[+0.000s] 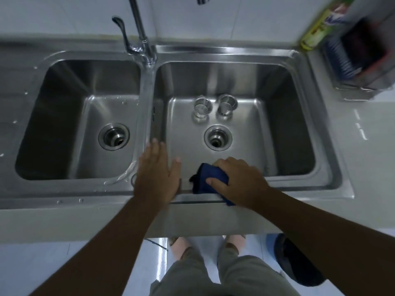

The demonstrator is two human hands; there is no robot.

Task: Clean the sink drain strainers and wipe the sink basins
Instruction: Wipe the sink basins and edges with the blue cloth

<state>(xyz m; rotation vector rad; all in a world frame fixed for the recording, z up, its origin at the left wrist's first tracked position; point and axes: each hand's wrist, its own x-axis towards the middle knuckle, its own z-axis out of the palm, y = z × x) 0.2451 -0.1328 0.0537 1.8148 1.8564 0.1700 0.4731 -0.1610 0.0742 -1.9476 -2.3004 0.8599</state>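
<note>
Fingers of the right hand [239, 180] are clamping a folded dark blue cloth [210, 180] against the near rim of the right stainless steel basin [284, 129]. At nine o'clock of it, the left hand [157, 174] is lying flat, fingers apart, on the divider's near end. Farther off, two round steel drain strainers [214, 107] are sitting at twelve o'clock of the open right drain [218, 138]; the left basin [64, 116] is lying at nine o'clock.

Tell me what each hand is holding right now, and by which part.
The right hand clutches the blue cloth, bunched under its palm with the thumb across the top, at the right basin's front edge. The left hand holds nothing; it rests flat on the rim.
</note>
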